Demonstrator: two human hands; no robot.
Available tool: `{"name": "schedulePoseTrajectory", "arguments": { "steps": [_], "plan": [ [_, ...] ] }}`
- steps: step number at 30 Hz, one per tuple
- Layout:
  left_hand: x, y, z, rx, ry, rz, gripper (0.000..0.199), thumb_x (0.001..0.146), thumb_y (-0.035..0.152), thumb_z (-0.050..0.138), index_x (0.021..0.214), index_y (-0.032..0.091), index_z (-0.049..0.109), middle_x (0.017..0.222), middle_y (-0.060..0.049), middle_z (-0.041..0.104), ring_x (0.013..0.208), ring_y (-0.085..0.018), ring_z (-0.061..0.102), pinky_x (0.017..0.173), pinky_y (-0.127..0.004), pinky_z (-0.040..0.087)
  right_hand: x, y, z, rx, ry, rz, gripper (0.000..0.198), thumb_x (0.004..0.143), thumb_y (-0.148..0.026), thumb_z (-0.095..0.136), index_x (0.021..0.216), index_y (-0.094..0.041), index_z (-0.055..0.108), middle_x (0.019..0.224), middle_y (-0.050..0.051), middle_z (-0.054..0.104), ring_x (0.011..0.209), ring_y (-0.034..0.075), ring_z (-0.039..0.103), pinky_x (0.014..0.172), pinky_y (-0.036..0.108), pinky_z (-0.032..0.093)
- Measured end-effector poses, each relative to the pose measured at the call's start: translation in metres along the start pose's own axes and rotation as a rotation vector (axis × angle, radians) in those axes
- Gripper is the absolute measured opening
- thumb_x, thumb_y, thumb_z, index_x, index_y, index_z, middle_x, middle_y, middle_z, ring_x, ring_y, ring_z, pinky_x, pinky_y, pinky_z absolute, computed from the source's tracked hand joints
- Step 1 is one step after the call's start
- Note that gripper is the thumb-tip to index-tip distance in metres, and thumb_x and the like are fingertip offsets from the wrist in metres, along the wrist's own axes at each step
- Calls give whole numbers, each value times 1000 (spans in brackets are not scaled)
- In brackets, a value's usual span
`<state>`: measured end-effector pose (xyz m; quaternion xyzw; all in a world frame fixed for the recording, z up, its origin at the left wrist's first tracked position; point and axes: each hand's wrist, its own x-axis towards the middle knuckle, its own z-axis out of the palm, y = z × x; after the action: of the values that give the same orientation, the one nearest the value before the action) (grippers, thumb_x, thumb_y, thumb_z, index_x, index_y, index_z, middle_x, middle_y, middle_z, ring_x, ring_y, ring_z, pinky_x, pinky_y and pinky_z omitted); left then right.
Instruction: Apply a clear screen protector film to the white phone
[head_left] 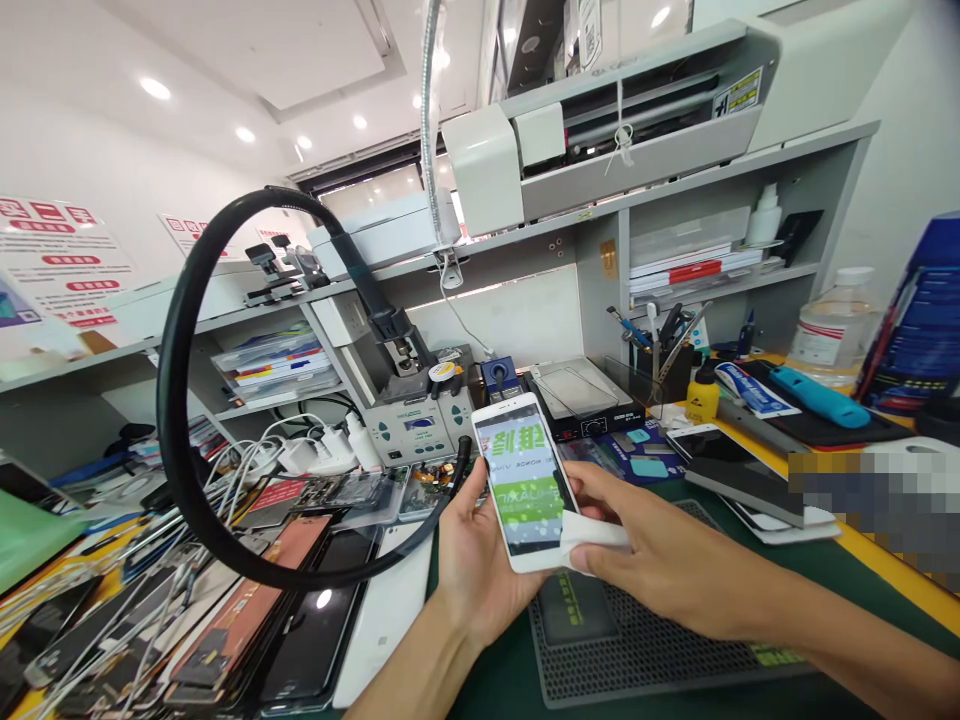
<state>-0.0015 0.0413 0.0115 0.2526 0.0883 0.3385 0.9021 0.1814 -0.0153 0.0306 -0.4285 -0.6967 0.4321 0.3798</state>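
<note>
A white smartphone is held tilted up at the middle of the view, its glossy dark screen mirroring green and white signs. My left hand cradles it from the left and below, the thumb along its left edge. At its lower right corner, my right hand pinches a folded white wipe that touches the screen. The right fingers reach behind the phone's right edge and are partly hidden. Beneath both hands lies a dark perforated mat on the green work surface.
On the left, phones and screen parts lie stacked beside tangled white cables. A thick black hose loops up from a rework station. At right are more phones, a yellow bottle and a tool holder.
</note>
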Motion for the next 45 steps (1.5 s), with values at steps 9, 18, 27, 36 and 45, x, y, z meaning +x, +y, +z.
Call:
{"name": "schedulePoseTrajectory", "arguments": {
  "steps": [9,18,27,36,45],
  "plan": [
    [0,-1,2,25,59,35,60,97,56,42,130,10,62,118,-17,69,108,-35,65,97,-47,44,0,3,-1,158,-25,-32,60,92,-12,57,147,-31,41,141,5,55,127,23,53,108,39,43],
    [-3,-5,4,70,42,23,57,98,53,41,134,13,59,118,-15,70,108,-33,65,98,-46,44,4,-1,-6,55,109,19,8,89,-23,63,94,-19,67,84,0,68,79,19,63,74,29,52],
    [-3,-10,3,140,12,-25,56,100,51,36,133,14,60,111,-15,73,101,-33,69,95,-49,46,5,-5,-4,164,210,-9,47,83,-20,69,128,-26,56,108,4,65,85,21,66,63,28,55],
    [-5,-15,-4,273,18,-102,70,98,60,30,128,5,62,98,-22,74,89,-34,72,90,-51,48,5,-8,-12,206,216,-46,10,89,-20,64,99,-19,64,86,0,66,79,18,62,72,29,48],
    [-2,-14,5,268,3,-139,73,98,60,25,119,4,67,104,-22,70,88,-35,71,86,-51,50,5,-4,-19,228,203,18,23,91,-37,62,79,-18,62,69,-2,60,59,15,54,61,27,41]
  ]
}}
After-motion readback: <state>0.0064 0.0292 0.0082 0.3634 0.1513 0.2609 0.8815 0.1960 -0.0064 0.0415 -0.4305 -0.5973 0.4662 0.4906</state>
